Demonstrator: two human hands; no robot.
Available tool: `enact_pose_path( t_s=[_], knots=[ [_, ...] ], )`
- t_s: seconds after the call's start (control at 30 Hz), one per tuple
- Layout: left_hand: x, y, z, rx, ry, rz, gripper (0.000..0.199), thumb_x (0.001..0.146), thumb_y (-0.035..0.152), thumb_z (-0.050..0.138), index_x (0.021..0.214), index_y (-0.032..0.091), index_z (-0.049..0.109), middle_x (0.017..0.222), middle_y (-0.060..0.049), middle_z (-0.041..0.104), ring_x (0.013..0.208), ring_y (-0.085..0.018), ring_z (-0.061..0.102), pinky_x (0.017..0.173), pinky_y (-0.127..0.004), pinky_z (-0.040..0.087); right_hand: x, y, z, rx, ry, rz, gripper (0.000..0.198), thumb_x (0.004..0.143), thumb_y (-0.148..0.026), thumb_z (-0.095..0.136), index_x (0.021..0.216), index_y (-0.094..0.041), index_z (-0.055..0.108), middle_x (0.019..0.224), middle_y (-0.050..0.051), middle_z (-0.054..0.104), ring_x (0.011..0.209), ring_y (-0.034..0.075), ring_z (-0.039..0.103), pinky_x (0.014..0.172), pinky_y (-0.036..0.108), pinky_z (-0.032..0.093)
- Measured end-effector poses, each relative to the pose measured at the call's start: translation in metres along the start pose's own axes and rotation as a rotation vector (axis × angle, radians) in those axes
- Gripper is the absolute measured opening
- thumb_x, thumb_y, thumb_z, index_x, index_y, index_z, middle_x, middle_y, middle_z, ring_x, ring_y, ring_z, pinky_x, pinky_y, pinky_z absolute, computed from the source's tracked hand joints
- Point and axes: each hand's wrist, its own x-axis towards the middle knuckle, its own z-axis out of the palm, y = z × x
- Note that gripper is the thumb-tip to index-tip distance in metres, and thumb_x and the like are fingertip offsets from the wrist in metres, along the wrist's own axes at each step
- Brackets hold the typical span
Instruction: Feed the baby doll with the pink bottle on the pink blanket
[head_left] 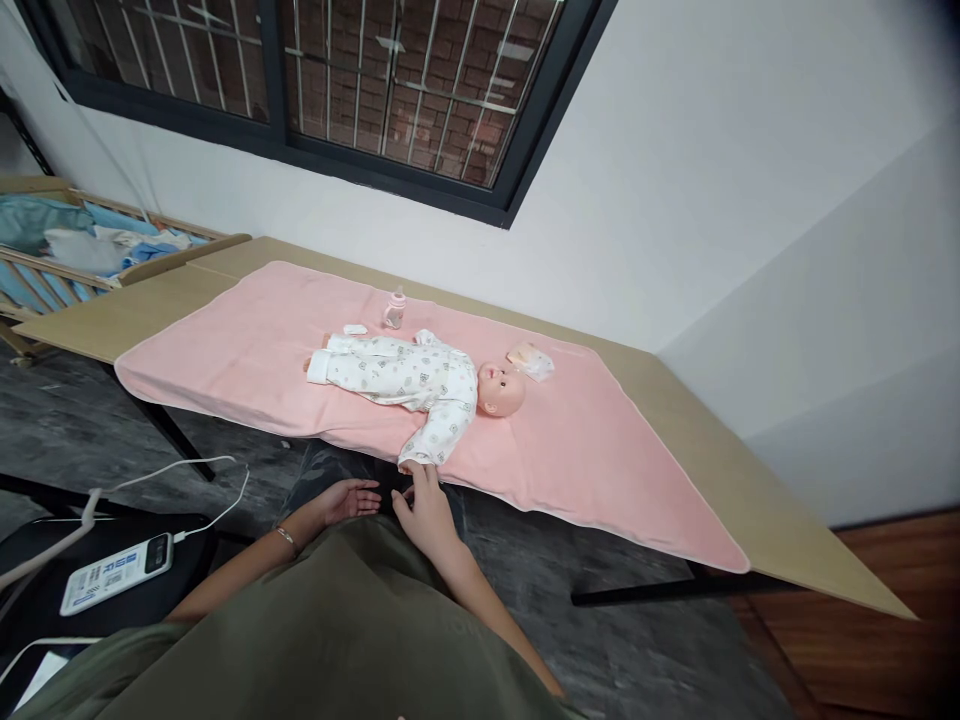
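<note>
A baby doll (420,380) in a white printed romper lies on its back on a pink blanket (600,460), head to the right. My right hand (424,508) reaches up to the blanket's front edge and its fingertips touch the doll's near sleeve cuff. My left hand (349,497) hovers just left of it, fingers apart, holding nothing. A small pink baby bottle (394,309) stands behind the doll, with a small white item (355,329) beside it. A folded pale cloth (531,359) lies by the doll's head.
The blanket covers a long wooden table (750,470) against a white wall under a barred window. A wooden crib (82,255) with blue bedding stands at the left. A power bank with a white cable (116,573) rests on a black seat at lower left.
</note>
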Motion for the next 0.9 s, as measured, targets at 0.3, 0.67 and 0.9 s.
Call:
enact_pose_path(
  t_s=[0.3,0.67,0.9],
  knots=[
    [0.0025,0.0,-0.0033,0.0,-0.002,-0.012,0.029,0.089,0.023,0.059,0.114,0.01,0.062,0.094,-0.015,0.075,0.086,-0.025,0.073,0.088,-0.036,0.052,-0.0016,0.0031,-0.0019,0.028,0.018,-0.043,0.047,0.089,-0.023,0.051,0.136,-0.026,0.053,0.128,0.009,0.051,0.085,0.01,0.063,0.073,0.022,0.054],
    [0.0039,-0.0016,-0.0058,0.007,-0.01,0.004,0.031,0.09,0.025,0.059,0.117,0.009,0.061,0.093,-0.013,0.075,0.085,-0.023,0.073,0.089,-0.037,0.052,0.0012,-0.0018,-0.0008,-0.068,-0.034,0.021,0.058,0.09,-0.025,0.05,0.147,-0.033,0.043,0.136,0.01,0.044,0.095,0.015,0.062,0.092,0.035,0.055],
    [0.0048,-0.0015,-0.0061,0.007,-0.013,-0.001,0.028,0.09,0.024,0.059,0.115,0.01,0.061,0.092,-0.013,0.075,0.084,-0.023,0.073,0.089,-0.036,0.052,0.0015,-0.0012,0.0007,-0.088,-0.028,0.021,0.057,0.091,-0.026,0.049,0.147,-0.032,0.042,0.134,0.01,0.045,0.091,0.015,0.061,0.092,0.035,0.054]
  ],
)
